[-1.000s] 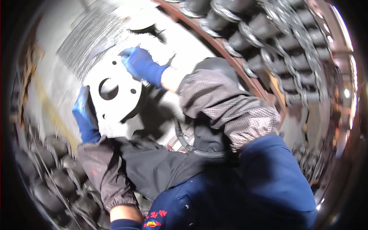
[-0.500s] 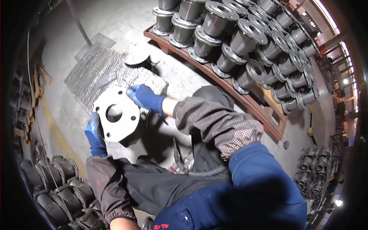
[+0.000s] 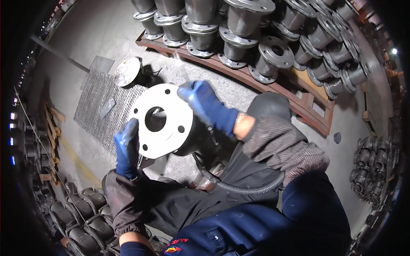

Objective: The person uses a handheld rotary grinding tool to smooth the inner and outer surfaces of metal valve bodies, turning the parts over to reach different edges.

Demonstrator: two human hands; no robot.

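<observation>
Both hands gripped the pale flanged casting (image 3: 164, 120): the left hand (image 3: 127, 147), in a blue glove, was closed on its lower left rim, and the right hand (image 3: 205, 104) was clamped over its upper right rim. Compared with a second earlier, the casting sat lower and nearer the person's chest, its bolt-holed face turned more squarely upward. The pallet of grey flanged fittings (image 3: 256, 38) lay beyond the casting, and the checker plate (image 3: 100, 109) lay to its left on the floor.

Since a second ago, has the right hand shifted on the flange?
Cannot tell. The right hand grips the upper right rim of the white flange in every frame; the camera itself swung, so the grated mat shifts too.
</observation>
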